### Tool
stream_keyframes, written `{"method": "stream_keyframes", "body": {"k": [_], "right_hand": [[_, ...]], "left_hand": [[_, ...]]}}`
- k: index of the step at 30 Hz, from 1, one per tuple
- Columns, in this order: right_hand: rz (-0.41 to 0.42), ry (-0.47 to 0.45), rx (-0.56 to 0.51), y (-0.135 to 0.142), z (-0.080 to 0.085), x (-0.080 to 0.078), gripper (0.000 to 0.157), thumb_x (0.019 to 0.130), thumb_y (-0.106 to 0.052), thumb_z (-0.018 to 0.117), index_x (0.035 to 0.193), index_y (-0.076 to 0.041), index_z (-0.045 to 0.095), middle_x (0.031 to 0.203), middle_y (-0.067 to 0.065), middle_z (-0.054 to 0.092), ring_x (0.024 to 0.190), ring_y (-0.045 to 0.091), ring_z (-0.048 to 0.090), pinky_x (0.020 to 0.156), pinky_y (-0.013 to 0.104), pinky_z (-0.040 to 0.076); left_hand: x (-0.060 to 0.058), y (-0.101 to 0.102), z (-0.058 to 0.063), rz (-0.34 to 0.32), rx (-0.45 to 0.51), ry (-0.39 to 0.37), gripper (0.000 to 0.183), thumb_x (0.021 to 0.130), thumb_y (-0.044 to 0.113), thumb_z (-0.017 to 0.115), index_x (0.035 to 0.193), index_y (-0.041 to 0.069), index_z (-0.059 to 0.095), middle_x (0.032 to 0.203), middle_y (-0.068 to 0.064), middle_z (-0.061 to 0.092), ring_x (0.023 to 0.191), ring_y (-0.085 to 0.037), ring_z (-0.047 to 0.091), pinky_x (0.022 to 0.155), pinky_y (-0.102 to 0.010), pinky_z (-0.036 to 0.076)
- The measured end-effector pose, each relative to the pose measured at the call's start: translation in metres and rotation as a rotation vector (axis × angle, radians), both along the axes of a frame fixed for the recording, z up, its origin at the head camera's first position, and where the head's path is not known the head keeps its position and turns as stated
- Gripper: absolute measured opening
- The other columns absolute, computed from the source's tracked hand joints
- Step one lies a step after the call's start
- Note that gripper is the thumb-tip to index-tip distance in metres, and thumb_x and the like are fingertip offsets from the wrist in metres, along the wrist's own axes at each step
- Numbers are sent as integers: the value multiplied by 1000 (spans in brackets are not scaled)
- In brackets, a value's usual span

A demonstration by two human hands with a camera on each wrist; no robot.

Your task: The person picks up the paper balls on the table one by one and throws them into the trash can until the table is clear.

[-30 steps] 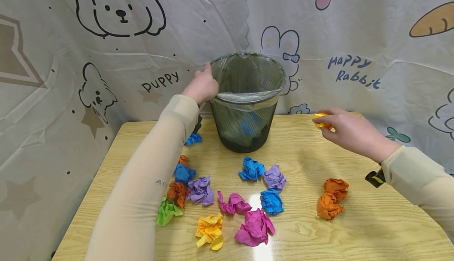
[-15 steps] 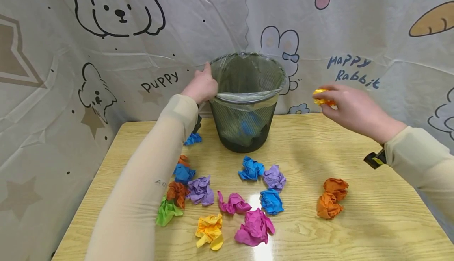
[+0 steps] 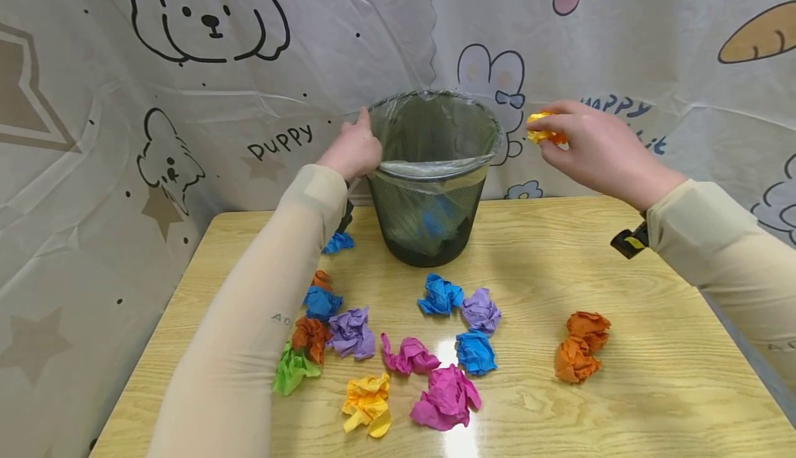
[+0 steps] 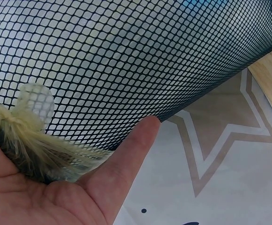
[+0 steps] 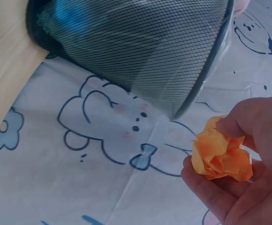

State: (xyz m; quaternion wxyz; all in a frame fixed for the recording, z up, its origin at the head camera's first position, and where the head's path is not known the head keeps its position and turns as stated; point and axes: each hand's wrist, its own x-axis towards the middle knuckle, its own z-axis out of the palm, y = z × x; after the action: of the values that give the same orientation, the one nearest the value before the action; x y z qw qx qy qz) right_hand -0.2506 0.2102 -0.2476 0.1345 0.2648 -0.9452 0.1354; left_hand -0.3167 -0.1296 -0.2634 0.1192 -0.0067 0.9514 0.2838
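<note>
A black mesh wastebasket [image 3: 429, 209] with a clear plastic liner stands at the back of the table, something blue showing at its bottom. My left hand [image 3: 356, 148] grips its left rim. In the left wrist view the thumb [image 4: 136, 145] lies along the outer mesh beside a knotted bit of liner [image 4: 18, 122]. To the right of the basket, at rim height, my right hand [image 3: 597, 150] pinches a crumpled yellow-orange paper ball [image 5: 220, 152] between thumb and fingers. The ball is apart from the basket in the right wrist view.
Several crumpled paper balls lie on the wooden table [image 3: 671, 389]: blue [image 3: 440, 295], purple [image 3: 352, 334], pink [image 3: 448, 397], yellow [image 3: 367, 403], green [image 3: 295, 369] and, at the right, two orange balls [image 3: 578, 358]. A printed cloth [image 3: 249, 99] hangs behind.
My right hand has risen from low over the table and then shifted left toward the basket, carrying the yellow-orange paper ball. The left hand has stayed at the rim.
</note>
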Motion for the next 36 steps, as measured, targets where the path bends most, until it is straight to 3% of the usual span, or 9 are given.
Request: {"method": "stream_keyframes", "body": {"k": [16,26,36], "right_hand": [[48,-59,-68,-55,22,-33,39,101,-10,54,139,-5,64,146,16,52,122,35,56,95,49,50],[98,-162,1,-87,28,-53,40,102,-12,55,140,-7,63,147,14,51,125,34,54,101,51,46],[186,-250,120,-106,21,-75,37,102,-16,60,137,-3,64,139,16,56,122,33,54,108,49,43]], "left_hand": [[-2,-1,2,5,4,-7,81,99,7,28,161,19,-23,165,-29,-1,57,-15,33,56,-30,45],[-3,0,0,13,3,-15,83,98,5,29,160,21,-24,165,-28,-2,55,-14,32,56,-30,45],[-2,0,-1,11,2,-12,84,98,4,30,161,20,-23,165,-28,-1,67,-21,40,59,-31,47]]}}
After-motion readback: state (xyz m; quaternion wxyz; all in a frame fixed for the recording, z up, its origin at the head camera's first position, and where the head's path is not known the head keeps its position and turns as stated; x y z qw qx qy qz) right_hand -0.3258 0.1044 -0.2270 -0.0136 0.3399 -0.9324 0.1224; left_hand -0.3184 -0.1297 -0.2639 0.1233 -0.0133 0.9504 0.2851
